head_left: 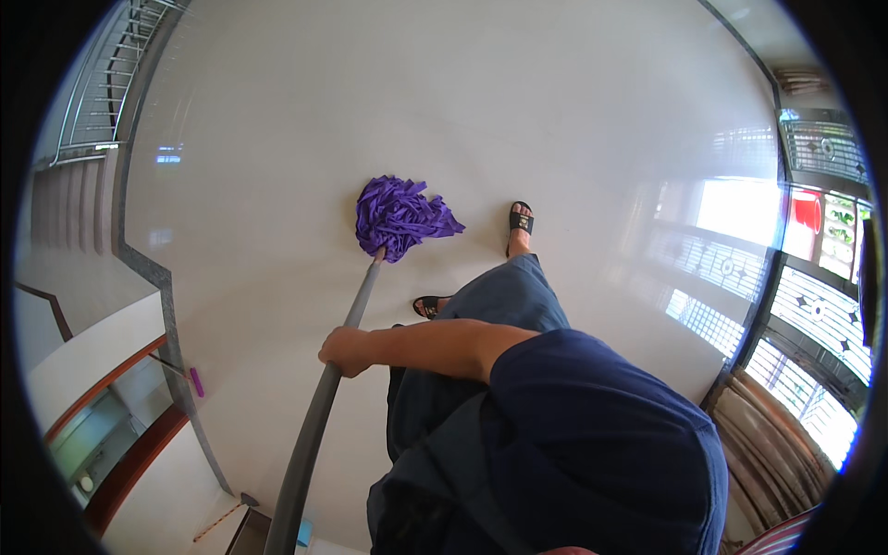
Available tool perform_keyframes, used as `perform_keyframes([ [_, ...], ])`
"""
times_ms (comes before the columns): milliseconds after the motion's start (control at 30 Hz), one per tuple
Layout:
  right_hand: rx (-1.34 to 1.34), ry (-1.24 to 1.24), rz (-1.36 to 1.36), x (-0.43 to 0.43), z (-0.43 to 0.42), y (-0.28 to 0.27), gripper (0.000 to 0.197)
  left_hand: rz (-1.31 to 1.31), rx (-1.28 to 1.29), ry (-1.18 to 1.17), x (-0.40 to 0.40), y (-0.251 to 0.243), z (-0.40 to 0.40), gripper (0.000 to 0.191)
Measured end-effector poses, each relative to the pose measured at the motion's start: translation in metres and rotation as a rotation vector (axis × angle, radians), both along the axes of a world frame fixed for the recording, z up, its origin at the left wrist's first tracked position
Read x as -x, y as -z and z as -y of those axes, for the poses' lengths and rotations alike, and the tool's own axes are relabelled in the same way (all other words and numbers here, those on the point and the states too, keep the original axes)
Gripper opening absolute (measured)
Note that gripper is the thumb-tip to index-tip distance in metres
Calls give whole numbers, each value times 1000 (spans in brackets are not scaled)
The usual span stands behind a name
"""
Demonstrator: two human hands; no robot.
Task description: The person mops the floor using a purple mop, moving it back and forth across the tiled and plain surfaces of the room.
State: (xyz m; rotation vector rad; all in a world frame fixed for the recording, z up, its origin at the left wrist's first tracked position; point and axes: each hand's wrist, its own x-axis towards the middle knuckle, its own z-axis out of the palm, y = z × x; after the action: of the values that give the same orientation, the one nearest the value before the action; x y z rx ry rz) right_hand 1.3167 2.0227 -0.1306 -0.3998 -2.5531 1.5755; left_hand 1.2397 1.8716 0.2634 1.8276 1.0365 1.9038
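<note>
My right hand (345,352) is closed around the grey pole (312,423) of a mop, about midway along its visible length. From there the pole slants up to a purple strip mop head (402,215), which lies bunched on the glossy pale tile floor (298,180), its strips trailing to the right. The pole's upper end runs out at the lower left edge. My left hand is out of view. A sliver of skin shows at the bottom edge, too little to identify. My feet, in black slide sandals (522,220), stand right of and below the mop head.
A metal stair railing (94,149) and steps are at the upper left. A doorway with a reddish-brown wooden frame (132,472) is at lower left, near a purple-headed tool (197,382). Barred windows (818,312) and beige curtains (770,437) line the right. Dark border tiles (149,267) edge the floor.
</note>
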Motion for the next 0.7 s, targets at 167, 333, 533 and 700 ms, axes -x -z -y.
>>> perform_keyframes([
  [167, 26, 25, 126, -99, -69, -19, 5, 3, -22, 77, -54, -2, -79, 28],
  [333, 47, 293, 155, -199, -131, -10, 6, 71, -60, 201, -108, 16, -173, 28],
  [533, -25, 701, 119, -317, -187, 28, 17, 518, -85, 480, -199, 77, -271, 28],
  [700, -125, 909, 106, -392, -214, 63, 18, 338, 98, 603, -213, 116, -288, 16],
])
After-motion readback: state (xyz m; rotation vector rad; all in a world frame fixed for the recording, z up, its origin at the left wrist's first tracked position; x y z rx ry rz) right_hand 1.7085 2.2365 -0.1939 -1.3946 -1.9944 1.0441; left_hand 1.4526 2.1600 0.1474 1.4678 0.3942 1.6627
